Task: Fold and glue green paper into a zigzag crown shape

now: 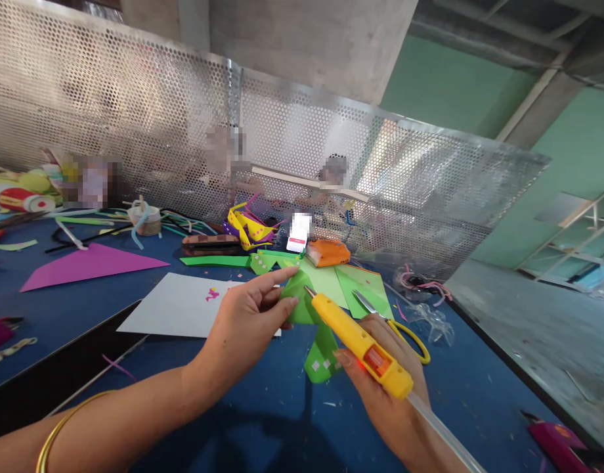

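My left hand (247, 322) pinches a folded green paper shape (302, 305) between thumb and fingers and holds it just above the blue table (262, 420). My right hand (381, 387) grips a yellow glue gun (361, 345) with an orange trigger. Its metal nozzle touches the green paper near my left fingertips. A clear glue stick sticks out of the gun's back end toward the lower right. A green paper strip with small white squares (322, 358) hangs below the gun.
Yellow-handled scissors (395, 322) lie on green sheets (356, 286) behind the gun. A white sheet (178, 305), a purple paper triangle (90, 263), an orange object (329, 253), ribbons and tape rolls litter the table. A perforated metal screen (134, 131) backs it.
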Demonstrator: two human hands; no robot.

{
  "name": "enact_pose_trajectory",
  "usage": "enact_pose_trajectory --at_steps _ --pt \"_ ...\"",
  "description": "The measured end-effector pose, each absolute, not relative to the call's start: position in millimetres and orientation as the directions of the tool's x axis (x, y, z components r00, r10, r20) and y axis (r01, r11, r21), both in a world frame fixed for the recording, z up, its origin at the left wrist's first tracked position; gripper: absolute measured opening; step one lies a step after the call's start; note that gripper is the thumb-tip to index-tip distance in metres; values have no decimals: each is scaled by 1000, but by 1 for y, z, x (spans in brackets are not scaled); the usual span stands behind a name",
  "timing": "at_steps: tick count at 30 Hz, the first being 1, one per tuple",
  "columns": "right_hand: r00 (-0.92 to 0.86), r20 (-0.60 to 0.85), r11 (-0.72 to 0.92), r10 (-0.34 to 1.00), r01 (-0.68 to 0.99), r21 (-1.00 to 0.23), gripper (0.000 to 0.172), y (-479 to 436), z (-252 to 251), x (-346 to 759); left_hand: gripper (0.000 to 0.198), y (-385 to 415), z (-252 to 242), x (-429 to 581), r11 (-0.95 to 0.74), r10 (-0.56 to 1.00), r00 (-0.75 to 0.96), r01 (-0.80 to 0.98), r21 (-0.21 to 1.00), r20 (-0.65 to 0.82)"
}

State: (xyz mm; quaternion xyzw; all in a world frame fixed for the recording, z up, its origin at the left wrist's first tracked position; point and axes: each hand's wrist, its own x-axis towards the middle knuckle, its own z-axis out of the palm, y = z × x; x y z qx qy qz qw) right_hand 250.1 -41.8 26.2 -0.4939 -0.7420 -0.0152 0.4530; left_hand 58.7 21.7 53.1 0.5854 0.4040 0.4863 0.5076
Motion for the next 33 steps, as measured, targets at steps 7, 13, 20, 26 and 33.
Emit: enact_pose_trajectory --at_steps 7,13,20,26,33 --pt "-108 698 519 708 750 -410 20 -42 26 251 58 23 52 58 -174 964 197 -40 984 179" --pt "-114 695 517 710 754 -405 19 -41 26 253 60 23 51 58 -162 965 206 -24 987 163" --pt "-105 696 505 711 764 -402 20 -41 25 252 59 25 50 59 -166 963 210 -21 986 167" --pt "-108 693 506 713 763 -402 21 -42 26 251 57 24 50 58 -176 962 210 -13 984 175" --pt "-87 702 504 707 759 -413 21 -42 27 250 58 23 49 59 -158 964 211 -48 986 164"
